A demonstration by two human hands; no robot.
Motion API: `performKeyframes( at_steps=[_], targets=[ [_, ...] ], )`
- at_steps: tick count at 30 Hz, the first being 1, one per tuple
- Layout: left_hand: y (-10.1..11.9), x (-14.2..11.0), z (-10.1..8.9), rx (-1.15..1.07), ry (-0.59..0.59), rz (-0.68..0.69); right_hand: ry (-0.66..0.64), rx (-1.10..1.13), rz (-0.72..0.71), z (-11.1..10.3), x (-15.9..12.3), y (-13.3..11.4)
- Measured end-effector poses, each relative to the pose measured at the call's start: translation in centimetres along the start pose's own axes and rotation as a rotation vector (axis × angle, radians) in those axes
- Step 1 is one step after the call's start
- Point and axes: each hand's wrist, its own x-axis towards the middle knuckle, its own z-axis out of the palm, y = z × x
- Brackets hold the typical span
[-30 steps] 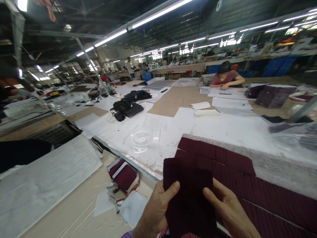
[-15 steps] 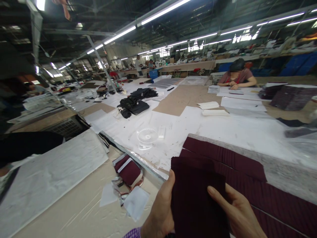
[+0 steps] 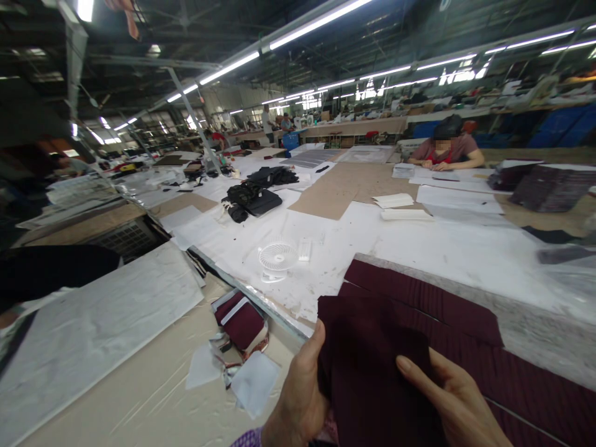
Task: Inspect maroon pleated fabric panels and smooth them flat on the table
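Observation:
Dark maroon fabric pieces are held up between my two hands at the bottom of the head view. My left hand grips their left edge, thumb along the side. On the right side, my right hand pinches them with the thumb on the front face; its other fingers are partly hidden behind. Just beyond lie rows of overlapping maroon fabric pieces on a grey sheet. Left of my hands, a small bundle of maroon fabric rests beside white scraps.
A small white fan lies on the white-covered table. Black garments are piled farther back, near brown paper. A grey-white board is at left. Across the table a person leans over papers.
The held fabric's right side has shifted slightly right with my right hand, and its layers have spread a little. My left hand has barely moved.

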Motion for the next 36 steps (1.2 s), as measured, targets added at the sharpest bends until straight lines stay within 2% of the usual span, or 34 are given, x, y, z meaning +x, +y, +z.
performKeyframes(
  at_steps=[5,7,12,17,20,27,31,36],
  targets=[
    [0.4,-0.1,0.3,0.017,0.091,0.124,-0.023,-0.006,-0.008,-0.1,0.2,0.0],
    [0.3,-0.1,0.5,0.034,0.093,0.140,-0.050,0.008,-0.007,0.1,0.3,0.1],
    [-0.1,-0.1,0.6,0.046,0.033,0.136,-0.116,0.024,0.034,0.2,0.5,0.2],
    [-0.1,-0.2,0.4,0.049,-0.058,0.022,-0.099,0.009,0.016,0.2,0.6,0.2],
    [-0.1,-0.2,0.1,0.051,-0.083,0.002,-0.085,0.040,0.020,0.3,0.8,0.4],
    [-0.3,-0.1,0.2,0.056,0.067,0.120,-0.127,0.153,0.056,0.6,0.5,-0.1],
    [0.0,-0.1,0.4,0.031,0.035,0.064,-0.108,0.166,0.100,0.4,0.3,-0.7],
    [0.1,-0.1,0.1,0.059,0.062,0.144,-0.145,0.186,0.140,0.9,0.3,-0.9]
  ],
)
